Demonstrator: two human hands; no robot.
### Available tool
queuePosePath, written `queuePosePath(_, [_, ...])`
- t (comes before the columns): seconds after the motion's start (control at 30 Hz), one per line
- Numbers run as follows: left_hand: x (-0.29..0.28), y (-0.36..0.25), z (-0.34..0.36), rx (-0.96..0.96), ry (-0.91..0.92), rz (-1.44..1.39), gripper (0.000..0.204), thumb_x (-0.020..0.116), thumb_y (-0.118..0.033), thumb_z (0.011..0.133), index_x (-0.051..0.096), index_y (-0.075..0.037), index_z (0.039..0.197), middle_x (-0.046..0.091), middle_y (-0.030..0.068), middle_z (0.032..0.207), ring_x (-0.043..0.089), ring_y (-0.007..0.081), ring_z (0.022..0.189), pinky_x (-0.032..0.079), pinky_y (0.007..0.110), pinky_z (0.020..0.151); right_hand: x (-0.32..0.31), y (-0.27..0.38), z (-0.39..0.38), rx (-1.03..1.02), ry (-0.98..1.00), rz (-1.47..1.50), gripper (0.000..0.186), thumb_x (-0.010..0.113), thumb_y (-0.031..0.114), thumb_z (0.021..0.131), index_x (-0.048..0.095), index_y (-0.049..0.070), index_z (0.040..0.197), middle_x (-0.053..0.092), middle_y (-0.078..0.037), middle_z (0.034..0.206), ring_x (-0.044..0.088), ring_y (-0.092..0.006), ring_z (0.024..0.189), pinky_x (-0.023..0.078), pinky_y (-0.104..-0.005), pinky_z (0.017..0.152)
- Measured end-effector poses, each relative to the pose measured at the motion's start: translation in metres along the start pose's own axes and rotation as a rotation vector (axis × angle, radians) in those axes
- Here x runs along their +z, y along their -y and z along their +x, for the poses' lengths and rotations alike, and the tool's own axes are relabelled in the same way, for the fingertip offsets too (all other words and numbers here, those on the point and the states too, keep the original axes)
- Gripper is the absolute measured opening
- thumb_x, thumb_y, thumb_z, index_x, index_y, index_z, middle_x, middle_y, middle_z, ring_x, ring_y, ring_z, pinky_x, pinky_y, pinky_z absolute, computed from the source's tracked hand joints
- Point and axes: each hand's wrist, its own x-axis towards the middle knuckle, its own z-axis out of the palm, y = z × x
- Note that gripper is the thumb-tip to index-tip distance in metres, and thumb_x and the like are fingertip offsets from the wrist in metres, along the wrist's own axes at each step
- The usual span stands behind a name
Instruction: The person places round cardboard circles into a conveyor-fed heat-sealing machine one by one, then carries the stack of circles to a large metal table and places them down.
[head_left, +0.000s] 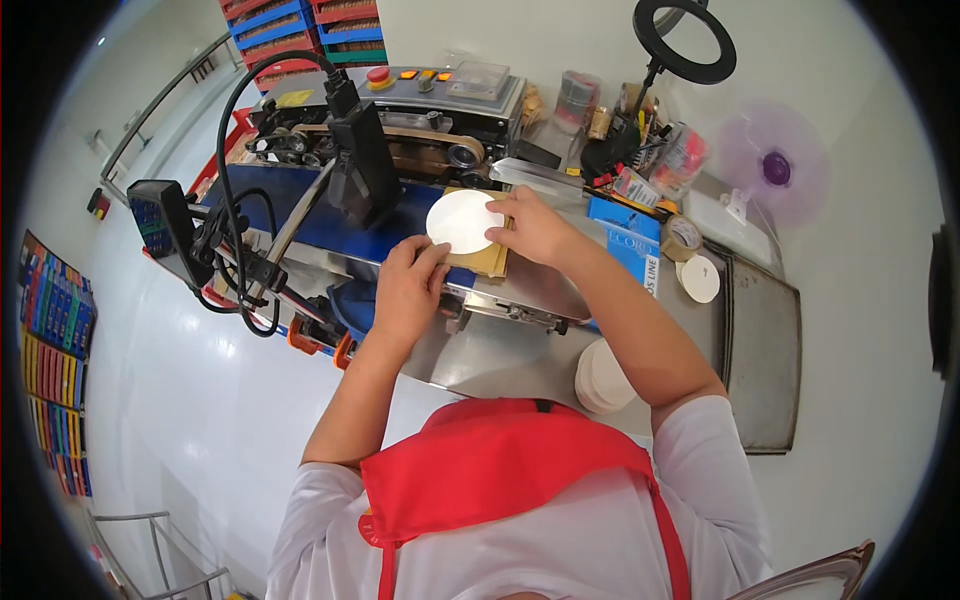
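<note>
A round white disc [459, 215], probably paper or card, lies over a gold-brown flat pouch or stack of them [487, 264] at the right end of a blue conveyor belt [290, 208]. My right hand [530, 228] grips the disc's right edge between thumb and fingers. At its near left edge, my left hand [408, 282] is closed with thumb and fingertips on the rim. The disc covers most of the brown piece, so I cannot tell whether it is one or several.
Behind the belt stands a sealing machine [430, 90] with a red button. A black printer head on an arm [362, 160] hangs over the belt's left part. White discs [603, 378] stack near my right elbow. Tape [682, 236], a blue box [625, 240] and a purple fan [777, 168] stand right.
</note>
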Motion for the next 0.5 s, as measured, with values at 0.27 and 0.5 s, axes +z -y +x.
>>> queuePosePath(0.27, [-0.007, 0.009, -0.003, -0.047, -0.021, 0.070, 0.032, 0.068, -0.008, 0.071, 0.061, -0.009, 0.102, 0.055, 0.0111, 0.104, 0.053, 0.0286, 0.096, 0.043, 0.038, 0.081, 0.007, 0.008, 0.015, -0.053, 0.001, -0.056, 0.047, 0.065, 0.030, 0.079, 0.056, 0.004, 0.118, 0.047, -0.018, 0.110, 0.052, -0.0289, 0.098, 0.042, -0.0334, 0.087])
queuePosePath(0.5, [-0.012, 0.019, -0.009, -0.102, -0.030, 0.160, 0.041, 0.069, -0.015, 0.071, 0.058, -0.013, 0.110, 0.052, 0.0102, 0.111, 0.050, 0.0281, 0.105, 0.037, 0.040, 0.088, 0.010, 0.022, 0.030, -0.077, 0.047, -0.087, 0.050, 0.062, 0.031, 0.078, 0.054, 0.005, 0.120, 0.046, -0.019, 0.112, 0.051, -0.0326, 0.104, 0.040, -0.0354, 0.092])
